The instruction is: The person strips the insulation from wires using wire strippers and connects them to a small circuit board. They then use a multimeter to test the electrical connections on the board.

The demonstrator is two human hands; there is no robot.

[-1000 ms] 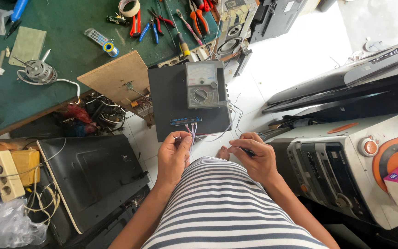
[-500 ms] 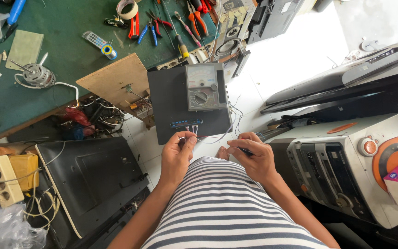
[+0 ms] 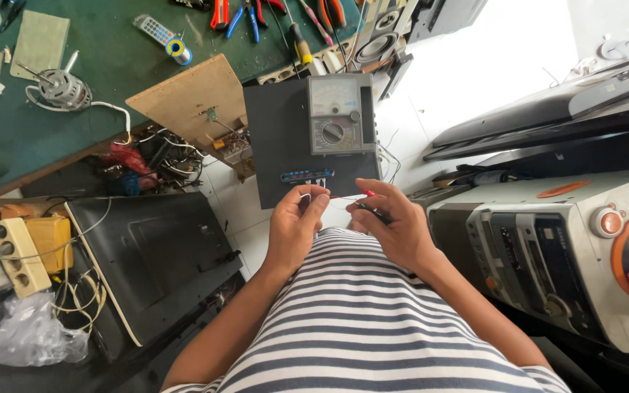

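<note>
A black box-shaped unit (image 3: 278,138) stands in front of me with a grey analog multimeter (image 3: 335,115) resting on it. Thin wires (image 3: 313,191) come out of its near edge by a small blue panel (image 3: 307,175). My left hand (image 3: 294,227) pinches the ends of these wires between thumb and fingers. My right hand (image 3: 393,222) holds a red test probe (image 3: 364,194) and a black probe (image 3: 374,212), the red tip pointing toward the wires at my left fingers.
A green workbench (image 3: 96,80) at the upper left carries pliers (image 3: 242,14), a solder reel (image 3: 177,51), a small motor (image 3: 61,89) and a perforated board (image 3: 187,94). A stereo unit (image 3: 547,247) stands to the right, a flat black set (image 3: 154,255) and power strip (image 3: 14,255) to the left.
Both hands have risen slightly toward the box's near edge. The left fingers have closed on the wire ends and the red probe tip has come nearer to them.
</note>
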